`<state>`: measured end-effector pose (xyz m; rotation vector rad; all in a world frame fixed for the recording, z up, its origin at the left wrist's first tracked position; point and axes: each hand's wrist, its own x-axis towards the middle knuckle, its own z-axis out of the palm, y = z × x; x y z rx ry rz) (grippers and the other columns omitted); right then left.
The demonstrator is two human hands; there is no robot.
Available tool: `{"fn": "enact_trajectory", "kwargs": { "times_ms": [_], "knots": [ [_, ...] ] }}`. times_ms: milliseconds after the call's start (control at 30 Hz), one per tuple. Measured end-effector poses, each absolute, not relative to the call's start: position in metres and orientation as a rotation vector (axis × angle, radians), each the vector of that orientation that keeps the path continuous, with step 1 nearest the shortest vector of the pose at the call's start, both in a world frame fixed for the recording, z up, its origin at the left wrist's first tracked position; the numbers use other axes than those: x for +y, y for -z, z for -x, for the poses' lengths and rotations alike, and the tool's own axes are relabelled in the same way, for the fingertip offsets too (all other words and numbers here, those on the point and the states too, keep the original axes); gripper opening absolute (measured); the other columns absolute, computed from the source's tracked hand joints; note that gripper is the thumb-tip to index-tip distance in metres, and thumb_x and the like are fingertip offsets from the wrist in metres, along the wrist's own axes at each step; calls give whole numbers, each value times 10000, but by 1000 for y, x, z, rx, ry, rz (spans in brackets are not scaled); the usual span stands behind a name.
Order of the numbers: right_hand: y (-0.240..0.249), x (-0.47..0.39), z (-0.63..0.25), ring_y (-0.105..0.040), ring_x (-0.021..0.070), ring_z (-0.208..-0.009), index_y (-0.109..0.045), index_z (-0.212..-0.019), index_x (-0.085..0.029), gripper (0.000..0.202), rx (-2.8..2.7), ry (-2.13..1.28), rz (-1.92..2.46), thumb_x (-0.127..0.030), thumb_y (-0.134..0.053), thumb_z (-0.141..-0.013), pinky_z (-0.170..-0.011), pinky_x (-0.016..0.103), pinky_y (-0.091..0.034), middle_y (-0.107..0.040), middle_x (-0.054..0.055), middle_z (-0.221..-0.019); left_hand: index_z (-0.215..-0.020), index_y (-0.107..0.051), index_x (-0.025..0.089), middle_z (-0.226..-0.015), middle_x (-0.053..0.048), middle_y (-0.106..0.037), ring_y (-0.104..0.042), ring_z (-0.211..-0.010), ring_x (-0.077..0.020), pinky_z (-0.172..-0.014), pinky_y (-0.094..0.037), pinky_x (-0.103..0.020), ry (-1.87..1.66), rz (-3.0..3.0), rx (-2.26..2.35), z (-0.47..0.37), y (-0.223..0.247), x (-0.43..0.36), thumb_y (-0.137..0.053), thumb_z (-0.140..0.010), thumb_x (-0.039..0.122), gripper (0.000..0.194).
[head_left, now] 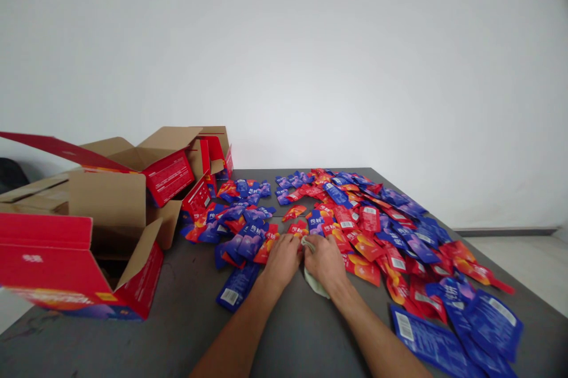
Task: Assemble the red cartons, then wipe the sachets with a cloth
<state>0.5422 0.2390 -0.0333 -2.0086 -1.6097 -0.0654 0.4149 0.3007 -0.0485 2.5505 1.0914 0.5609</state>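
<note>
The right hand (326, 259) is closed around part of a crumpled pale green cloth (316, 284), whose loose end trails on the dark grey tabletop (190, 330) beneath the wrist; bunching it this way probably keeps the soft fabric under control. The left hand (283, 257) lies just beside it, fingers curled down; whether it pinches the cloth's edge, or is merely near it, I cannot tell. Ahead of the fingertips, glossy red-and-orange and blue-and-purple foil pouches (370, 218) spread in a loose heap to the right, faces and barcoded backs mixed, as if tipped out rather than laid in order. A smaller cluster of similar foil pouches (251, 239) sits left of the left hand. Farther left, an open red cardboard carton with brown inner flaps (48, 274) stands in front of other open red cartons (168, 177), their raised flaps overlapping. The nearest carton's interior is too dark to read, its left side is cut off, and the black object (11, 175) at the left edge cannot be identified. The fingers hide the cloth's upper folds.
</note>
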Motion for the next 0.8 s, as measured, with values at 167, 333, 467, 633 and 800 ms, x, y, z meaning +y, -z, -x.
{"fn": "enact_trajectory", "kwargs": {
  "times_ms": [167, 333, 467, 633, 800],
  "knots": [
    [30, 239, -542, -612, 257, -972, -746, -983, -260, 245, -1561, 40, 1924, -181, -551, -856, -881, 358, -453, -742, 52, -1067, -1258, -553, 152, -1238, -162, -591, -544, -1190, -262, -1007, -420, -379, -731, -2393, 1135, -416, 45, 299, -462, -825, 110, 445],
    [25, 240, -538, -607, 234, -1111, -716, -1101, -224, 295, -1593, 52, 1726, -184, -525, -881, -1027, 389, -386, -714, 55, -1181, -1236, -606, 104, -1269, -185, -626, -568, -1212, -263, -1069, -396, -384, -1028, -1862, 1147, -408, 50, 313, -484, -817, 149, 438],
    [25, 238, -527, -610, 202, -1116, -705, -1112, -254, 297, -1687, -32, 1631, -179, -526, -888, -1011, 361, -388, -712, 29, -1187, -1090, -673, 132, -1133, -156, -715, -672, -1052, -260, -976, -481, -412, -974, -1251, 956, -400, 53, 321, -545, -755, 141, 359],
    [33, 238, -519, -625, 180, -1090, -712, -1056, -271, 290, -1742, -69, 1639, -135, -536, -870, -1028, 354, -365, -719, 12, -1169, -1079, -662, 136, -1099, -138, -731, -682, -1035, -249, -961, -491, -389, -922, -1127, 849, -402, 60, 318, -593, -562, -1, 539],
    [39, 242, -527, -646, 221, -1002, -728, -1015, -249, 238, -1609, -109, 1772, -179, -558, -864, -934, 355, -442, -743, 32, -1082, -1107, -673, 183, -1102, -112, -734, -666, -1046, -254, -905, -511, -368, -869, -1285, 845, -407, 69, 313, -602, -534, -32, 616]
  ]
}}
